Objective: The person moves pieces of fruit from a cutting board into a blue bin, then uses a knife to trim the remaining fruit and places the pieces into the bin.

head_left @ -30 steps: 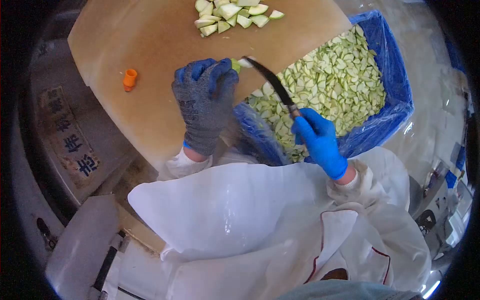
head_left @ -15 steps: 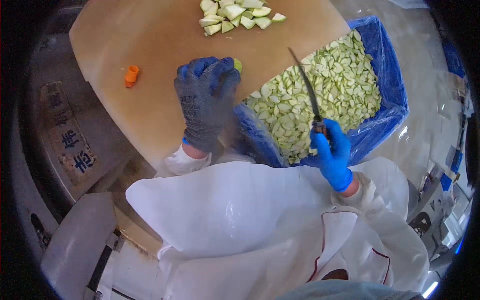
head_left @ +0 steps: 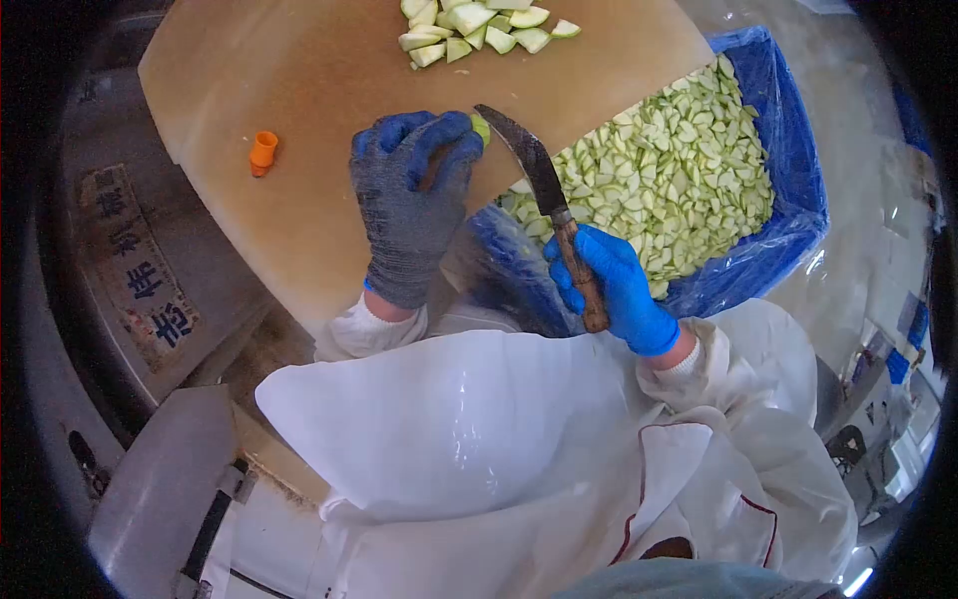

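Observation:
My left hand [head_left: 414,200], in a dark grey knit glove with blue fingers, is closed on a green apple piece [head_left: 481,129] at the cutting board. Only the piece's right end shows past the fingers. In a blue glove, my right hand [head_left: 621,290] grips the wooden handle of a curved knife [head_left: 540,178]. The dark blade points up and left, its tip close to the apple piece, with a small gap between them. Cut apple pieces [head_left: 467,28] lie in a pile at the top of the board.
A tan cutting board [head_left: 299,220] spans the upper middle, with a small orange funnel-shaped object [head_left: 262,152] on its left. Right of it stands a blue plastic-lined bin [head_left: 795,150], filled with thin apple slices [head_left: 689,170]. A grey metal machine panel [head_left: 140,260] is at the left.
My right hand has moved left with the knife, and the blade has swung from over the bin toward the apple piece. My left hand stays nearly in place.

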A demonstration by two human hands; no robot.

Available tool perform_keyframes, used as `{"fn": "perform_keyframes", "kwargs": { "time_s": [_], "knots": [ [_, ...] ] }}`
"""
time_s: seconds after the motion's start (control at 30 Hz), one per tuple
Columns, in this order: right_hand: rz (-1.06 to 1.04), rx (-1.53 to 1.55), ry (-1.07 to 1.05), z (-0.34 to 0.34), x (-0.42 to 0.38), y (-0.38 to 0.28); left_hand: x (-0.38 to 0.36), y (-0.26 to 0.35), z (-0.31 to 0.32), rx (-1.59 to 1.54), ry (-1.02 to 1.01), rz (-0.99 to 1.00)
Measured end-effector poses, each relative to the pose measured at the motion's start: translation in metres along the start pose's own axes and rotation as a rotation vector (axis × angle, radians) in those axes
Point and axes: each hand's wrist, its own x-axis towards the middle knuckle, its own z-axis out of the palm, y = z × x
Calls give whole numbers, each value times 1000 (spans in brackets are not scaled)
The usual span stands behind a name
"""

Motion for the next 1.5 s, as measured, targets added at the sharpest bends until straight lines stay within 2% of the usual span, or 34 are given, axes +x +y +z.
{"fn": "perform_keyframes", "kwargs": {
  "time_s": [0.53,0.63,0.7,0.77,0.83,0.93,1.03,1.17,1.23,1.33,1.37,1.5],
  "knots": [
    [-1,60,-27,0,3,5,-5,-4,4,59,-40,-10],
    [-23,143,52,17,-1,-1,-5,-4,4,69,-44,-18],
    [-81,-80,15,9,2,2,-5,-3,5,75,-46,-16],
    [-114,-152,5,10,5,3,-3,-2,5,77,-50,-9],
    [-123,-70,22,20,8,3,-3,-4,6,72,-34,-2],
    [-18,-114,8,23,-2,-3,-1,-3,5,58,-14,13],
    [55,53,-75,24,-11,3,1,2,4,49,-10,-48],
    [-75,-179,-44,17,-4,8,2,4,3,127,-83,-125],
    [-59,-225,-32,10,-13,6,3,2,1,94,-79,-132],
    [-161,-384,18,-15,-21,0,6,10,-4,-44,-31,-221],
    [-165,-161,47,-14,-22,0,6,13,-5,-104,-12,-264],
    [-108,-32,75,-27,-20,-19,3,7,-4,-35,-19,-179]
  ]
}}
